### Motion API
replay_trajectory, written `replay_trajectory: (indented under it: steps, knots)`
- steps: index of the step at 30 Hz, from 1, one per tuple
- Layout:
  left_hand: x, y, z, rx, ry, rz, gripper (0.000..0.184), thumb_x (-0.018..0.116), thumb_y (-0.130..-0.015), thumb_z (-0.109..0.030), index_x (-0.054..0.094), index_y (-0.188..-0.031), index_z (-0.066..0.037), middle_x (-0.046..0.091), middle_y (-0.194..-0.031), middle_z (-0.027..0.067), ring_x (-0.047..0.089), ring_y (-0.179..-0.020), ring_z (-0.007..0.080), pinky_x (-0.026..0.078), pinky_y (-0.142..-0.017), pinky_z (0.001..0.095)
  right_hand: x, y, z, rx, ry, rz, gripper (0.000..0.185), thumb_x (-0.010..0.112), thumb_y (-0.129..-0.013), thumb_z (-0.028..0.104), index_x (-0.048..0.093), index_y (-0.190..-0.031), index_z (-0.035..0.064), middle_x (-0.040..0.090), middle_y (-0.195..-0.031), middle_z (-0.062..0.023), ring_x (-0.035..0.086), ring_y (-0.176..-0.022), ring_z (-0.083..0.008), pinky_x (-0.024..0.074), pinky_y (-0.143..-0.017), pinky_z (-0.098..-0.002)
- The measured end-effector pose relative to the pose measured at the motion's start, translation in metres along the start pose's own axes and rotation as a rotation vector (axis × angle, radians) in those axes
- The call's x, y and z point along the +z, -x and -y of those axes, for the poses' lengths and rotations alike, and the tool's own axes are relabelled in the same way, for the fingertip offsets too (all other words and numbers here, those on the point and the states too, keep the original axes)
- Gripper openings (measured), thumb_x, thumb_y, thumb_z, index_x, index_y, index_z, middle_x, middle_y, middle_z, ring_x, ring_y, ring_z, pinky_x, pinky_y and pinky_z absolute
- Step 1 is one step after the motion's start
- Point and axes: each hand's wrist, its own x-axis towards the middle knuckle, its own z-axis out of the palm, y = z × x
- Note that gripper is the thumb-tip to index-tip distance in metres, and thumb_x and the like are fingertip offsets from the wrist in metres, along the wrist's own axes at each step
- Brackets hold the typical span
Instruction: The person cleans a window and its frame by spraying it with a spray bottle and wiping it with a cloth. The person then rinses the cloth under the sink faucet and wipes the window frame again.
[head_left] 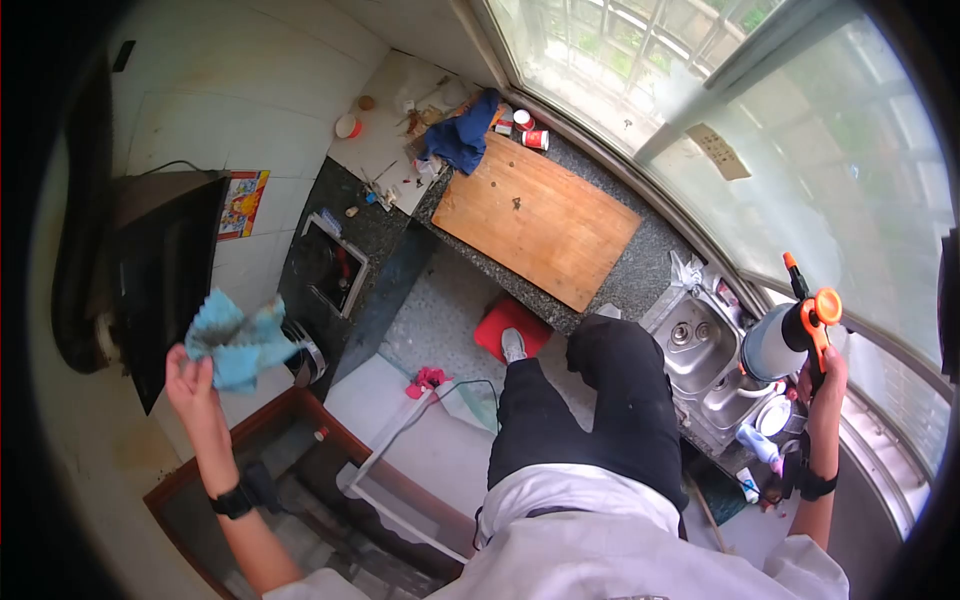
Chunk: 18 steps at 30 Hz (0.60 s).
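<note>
My left hand point(193, 387) is closed on a light blue cleaning cloth point(238, 342), which hangs crumpled in front of a black range hood point(160, 270). On the other side, my right hand point(826, 378) grips the handle of a pressure spray bottle point(772, 345). Its body is translucent, with a black and orange head and an orange-tipped nozzle pointing up toward the window. The bottle is held above the edge of a steel sink point(690, 375). Part of my right hand's fingers is hidden behind the handle.
A wooden board point(540, 222) lies on the dark stone counter point(650, 240), near a dark blue cloth point(462, 135) and paper cups point(535, 139). Window panes point(830, 150) run along the right. Below are a red stool point(500, 325) under one foot and a brown-framed cabinet point(290, 405).
</note>
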Motion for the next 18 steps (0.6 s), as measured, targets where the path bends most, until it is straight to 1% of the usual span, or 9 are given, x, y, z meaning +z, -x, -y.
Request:
replay_trajectory:
  steps: [1, 3, 5, 8, 11, 14, 16, 17, 18]
  knots:
    - [0.002, 0.007, 0.020, 0.002, -0.003, 0.013, 0.032, 0.061, -0.094, 0.001, 0.046, -0.121, -0.005, 0.066, -0.112, 0.0110, 0.062, -0.101, 0.0152, 0.048, -0.088, 0.0280, 0.006, 0.001, -0.017, -0.023, 0.044, -0.041, 0.046, 0.044, -0.098, 0.049, 0.049, -0.080, 0.0065, 0.041, -0.051, 0.0010, 0.038, -0.040, -0.0075, 0.0308, -0.037, -0.0237]
    - [0.012, 0.016, 0.071, -0.118, 0.016, 0.018, 0.033, 0.061, -0.093, 0.004, 0.046, -0.121, -0.005, 0.066, -0.114, 0.0130, 0.064, -0.101, 0.0176, 0.051, -0.087, 0.0294, 0.011, 0.007, -0.050, 0.056, -0.027, -0.092, 0.048, 0.045, -0.097, 0.052, 0.051, -0.081, 0.0067, 0.042, -0.052, 0.0021, 0.037, -0.040, -0.0070, 0.0289, -0.037, -0.0235]
    - [0.027, 0.018, 0.119, -0.157, 0.013, 0.078, 0.034, 0.060, -0.092, 0.007, 0.045, -0.121, -0.006, 0.066, -0.115, 0.0148, 0.065, -0.102, 0.0193, 0.053, -0.087, 0.0308, 0.023, 0.016, -0.080, 0.095, -0.107, -0.185, 0.051, 0.041, -0.098, 0.055, 0.053, -0.084, 0.0067, 0.041, -0.052, 0.0035, 0.035, -0.041, -0.0071, 0.0260, -0.039, -0.0242]
    - [0.058, 0.008, 0.188, -0.206, 0.067, 0.223, 0.034, 0.059, -0.092, 0.008, 0.045, -0.120, -0.006, 0.067, -0.114, 0.0145, 0.065, -0.101, 0.0176, 0.052, -0.086, 0.0291, 0.043, 0.038, -0.122, 0.071, -0.169, -0.211, 0.052, 0.037, -0.100, 0.054, 0.053, -0.086, 0.0064, 0.040, -0.053, 0.0029, 0.035, -0.042, -0.0078, 0.0269, -0.040, -0.0244]
    - [0.078, 0.001, 0.233, -0.225, 0.101, 0.298, 0.034, 0.059, -0.092, 0.009, 0.046, -0.119, -0.006, 0.067, -0.114, 0.0142, 0.064, -0.101, 0.0166, 0.051, -0.086, 0.0280, 0.061, 0.071, -0.153, 0.007, -0.259, -0.239, 0.056, 0.032, -0.102, 0.056, 0.053, -0.087, 0.0059, 0.040, -0.053, 0.0008, 0.035, -0.043, -0.0097, 0.0273, -0.041, -0.0241]
    - [0.058, 0.001, 0.255, -0.201, 0.079, 0.367, 0.036, 0.059, -0.091, 0.008, 0.046, -0.123, -0.005, 0.067, -0.114, 0.0139, 0.064, -0.101, 0.0158, 0.050, -0.087, 0.0272, 0.087, 0.115, -0.157, -0.016, -0.270, -0.344, 0.059, 0.032, -0.102, 0.059, 0.052, -0.083, 0.0068, 0.039, -0.052, 0.0011, 0.033, -0.041, -0.0095, 0.0261, -0.040, -0.0246]
    - [0.036, 0.005, 0.251, -0.201, 0.097, 0.376, 0.040, 0.058, -0.091, 0.009, 0.045, -0.127, -0.003, 0.067, -0.114, 0.0137, 0.063, -0.102, 0.0163, 0.050, -0.089, 0.0275, 0.097, 0.153, -0.150, 0.093, -0.285, -0.510, 0.060, 0.033, -0.101, 0.061, 0.051, -0.079, 0.0077, 0.037, -0.051, 0.0018, 0.030, -0.040, -0.0094, 0.0247, -0.039, -0.0247]
    - [0.017, 0.011, 0.250, -0.213, 0.081, 0.377, 0.042, 0.058, -0.090, 0.009, 0.045, -0.128, -0.003, 0.067, -0.115, 0.0142, 0.064, -0.102, 0.0168, 0.050, -0.088, 0.0281, 0.105, 0.174, -0.150, 0.077, -0.279, -0.608, 0.062, 0.035, -0.099, 0.065, 0.049, -0.076, 0.0084, 0.032, -0.047, 0.0041, 0.029, -0.036, -0.0076, 0.0221, -0.036, -0.0227]
    - [-0.007, 0.015, 0.260, -0.233, 0.057, 0.396, 0.044, 0.058, -0.090, 0.009, 0.044, -0.129, -0.003, 0.066, -0.115, 0.0147, 0.063, -0.102, 0.0166, 0.050, -0.089, 0.0283, 0.109, 0.196, -0.150, 0.087, -0.290, -0.648, 0.062, 0.036, -0.099, 0.065, 0.049, -0.075, 0.0088, 0.031, -0.047, 0.0044, 0.028, -0.035, -0.0073, 0.0214, -0.035, -0.0223]
